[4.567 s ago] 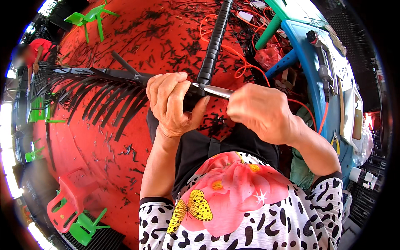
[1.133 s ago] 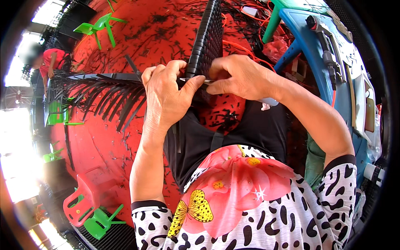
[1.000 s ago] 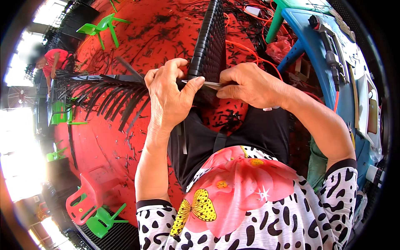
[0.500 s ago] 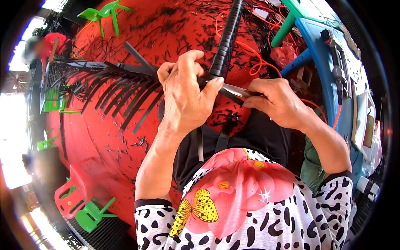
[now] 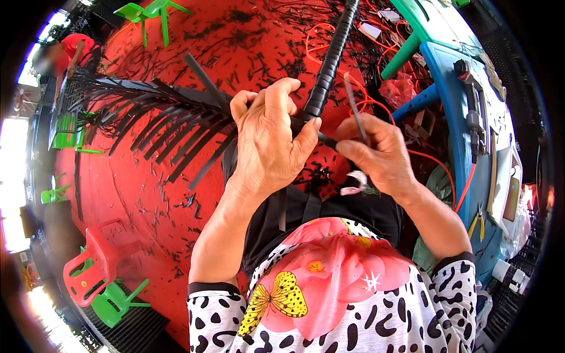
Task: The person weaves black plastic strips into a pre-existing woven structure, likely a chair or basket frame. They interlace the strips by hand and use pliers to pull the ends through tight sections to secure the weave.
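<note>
A dark bar wrapped in flat black strips [image 5: 329, 67] runs from the far edge down to my hands. Many loose black strips [image 5: 170, 120] fan out to the left of it. My left hand [image 5: 268, 138] is closed round the bundle at the bar's near end, thumb pressed beside the wrapping. In my right hand [image 5: 382, 156] a thin metal blade [image 5: 355, 106] stands upright between the fingers; a white and pink end [image 5: 354, 183] shows below the palm. Its thumb and finger also pinch the end of a black strip [image 5: 326, 139]. What lies under my left palm is hidden.
Black offcuts [image 5: 321, 173] litter the red floor [image 5: 135, 188]. At the right stands a blue table [image 5: 450, 106] with tools; an orange cable [image 5: 424, 156] loops before it. Green chairs [image 5: 156, 12] and a red chair [image 5: 94, 267] stand around. A person in red [image 5: 76, 50] is far left.
My right hand has turned the blade from pointing left at the bar to pointing up, and now pinches a strip. My left hand keeps its grip. The view has shifted slightly.
</note>
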Demonstrator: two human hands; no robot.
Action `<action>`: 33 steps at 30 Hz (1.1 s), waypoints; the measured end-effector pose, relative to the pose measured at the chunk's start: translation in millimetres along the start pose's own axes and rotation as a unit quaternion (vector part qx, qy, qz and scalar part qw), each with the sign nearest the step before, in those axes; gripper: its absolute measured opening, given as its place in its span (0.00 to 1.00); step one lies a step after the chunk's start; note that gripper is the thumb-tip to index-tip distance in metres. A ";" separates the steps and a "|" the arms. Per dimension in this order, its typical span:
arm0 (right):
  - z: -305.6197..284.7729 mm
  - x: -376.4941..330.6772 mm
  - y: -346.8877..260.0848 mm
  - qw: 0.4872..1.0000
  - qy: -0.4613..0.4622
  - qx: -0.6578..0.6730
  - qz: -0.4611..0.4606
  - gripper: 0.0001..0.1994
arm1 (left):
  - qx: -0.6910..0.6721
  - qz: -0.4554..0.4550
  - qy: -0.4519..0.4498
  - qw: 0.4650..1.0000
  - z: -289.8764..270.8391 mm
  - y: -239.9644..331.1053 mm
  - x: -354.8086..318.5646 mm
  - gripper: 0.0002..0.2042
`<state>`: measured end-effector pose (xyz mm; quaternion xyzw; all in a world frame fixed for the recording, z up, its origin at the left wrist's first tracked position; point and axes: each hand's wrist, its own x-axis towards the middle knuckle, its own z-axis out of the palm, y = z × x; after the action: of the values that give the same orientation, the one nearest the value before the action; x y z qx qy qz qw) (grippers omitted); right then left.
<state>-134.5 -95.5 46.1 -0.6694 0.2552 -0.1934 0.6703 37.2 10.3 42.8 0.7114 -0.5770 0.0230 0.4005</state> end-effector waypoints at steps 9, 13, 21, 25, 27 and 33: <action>6.3 7.5 4.6 0.993 -0.051 0.085 0.061 0.05 | -0.008 0.054 0.016 0.998 -3.6 -5.3 -4.9 0.29; 6.5 9.5 13.0 0.994 -0.059 0.079 0.049 0.05 | 0.000 0.098 0.012 0.995 -8.0 -7.6 -7.9 0.31; 8.2 12.3 12.9 0.995 -0.056 0.079 0.025 0.04 | -0.030 0.134 0.040 0.990 -8.8 -11.5 -5.0 0.21; 7.8 13.1 10.1 0.993 -0.056 0.088 0.053 0.05 | -0.042 0.131 0.040 0.990 -9.0 -13.6 -4.3 0.18; 10.1 13.0 10.7 0.990 -0.054 0.116 0.054 0.05 | -0.042 0.133 0.042 0.989 -9.3 -14.3 -4.7 0.17; 16.9 13.4 7.8 0.998 -0.012 0.055 0.002 0.04 | -0.060 0.124 0.038 0.990 -14.5 -11.1 -2.3 0.12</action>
<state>-114.4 -89.8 36.7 -0.6333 0.2375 -0.1982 0.7094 52.0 21.0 45.5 0.6074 -0.6458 0.0644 0.4581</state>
